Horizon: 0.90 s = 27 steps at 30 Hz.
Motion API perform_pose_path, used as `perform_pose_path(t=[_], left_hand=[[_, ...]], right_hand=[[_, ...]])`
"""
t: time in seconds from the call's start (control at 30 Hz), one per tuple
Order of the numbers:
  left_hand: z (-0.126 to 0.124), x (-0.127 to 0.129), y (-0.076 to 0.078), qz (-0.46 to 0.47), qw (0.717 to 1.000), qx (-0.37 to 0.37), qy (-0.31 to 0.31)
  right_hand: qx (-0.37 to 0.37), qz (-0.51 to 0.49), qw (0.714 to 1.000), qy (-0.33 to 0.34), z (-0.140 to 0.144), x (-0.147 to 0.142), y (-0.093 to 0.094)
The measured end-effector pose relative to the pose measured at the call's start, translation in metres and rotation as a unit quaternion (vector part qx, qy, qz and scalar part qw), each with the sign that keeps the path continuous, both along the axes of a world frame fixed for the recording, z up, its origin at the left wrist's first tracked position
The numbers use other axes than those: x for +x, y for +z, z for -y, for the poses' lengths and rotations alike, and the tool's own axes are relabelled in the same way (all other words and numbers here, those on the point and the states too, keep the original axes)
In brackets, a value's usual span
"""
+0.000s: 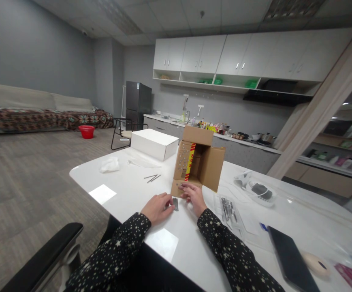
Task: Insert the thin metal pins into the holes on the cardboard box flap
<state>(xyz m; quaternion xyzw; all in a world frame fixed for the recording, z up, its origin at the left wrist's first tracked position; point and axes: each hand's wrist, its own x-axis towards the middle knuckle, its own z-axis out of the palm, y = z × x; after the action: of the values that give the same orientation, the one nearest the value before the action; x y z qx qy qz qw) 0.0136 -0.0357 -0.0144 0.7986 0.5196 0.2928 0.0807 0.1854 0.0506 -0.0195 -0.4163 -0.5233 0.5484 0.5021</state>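
Close to the table's front edge, my left hand (159,208) rests on the white tabletop with its fingers loosely bent and a little apart. Its fingertips are right beside a small bundle of thin grey rods (176,204). My right hand (194,197) is just across from it, fingers stretched out and slightly bent over the front flap of a cardboard box (214,164). The box stands with its opening facing me, flaps spread, and yellow-and-red tape runs down one flap. A few loose grey rods (153,178) lie farther left. I see nothing held in either hand.
A white box (155,144) sits behind on the left, near crumpled clear plastic (109,165). On my right are a clear tray of metal pieces (229,211), a bundled white cable (261,192), a black phone (291,257) and a beige rounded object (315,263).
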Motion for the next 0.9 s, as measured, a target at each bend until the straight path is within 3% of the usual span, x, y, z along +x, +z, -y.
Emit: perform_pose_path(t=[0.57,0.77,0.9], left_hand=[[0.002,0.003,0.004,-0.015,1.0,-0.009,-0.011],[0.002,0.003,0.002,-0.014,1.0,-0.009,-0.005],[0.003,0.002,0.003,-0.017,1.0,-0.009,-0.009]], right_hand=[[-0.021,-0.027,0.997,0.064,0.006,0.001,0.011],[0.003,-0.049,0.995,0.085,0.009,0.002,0.011],[0.034,-0.055,0.996,0.059,0.008,0.002,0.003]])
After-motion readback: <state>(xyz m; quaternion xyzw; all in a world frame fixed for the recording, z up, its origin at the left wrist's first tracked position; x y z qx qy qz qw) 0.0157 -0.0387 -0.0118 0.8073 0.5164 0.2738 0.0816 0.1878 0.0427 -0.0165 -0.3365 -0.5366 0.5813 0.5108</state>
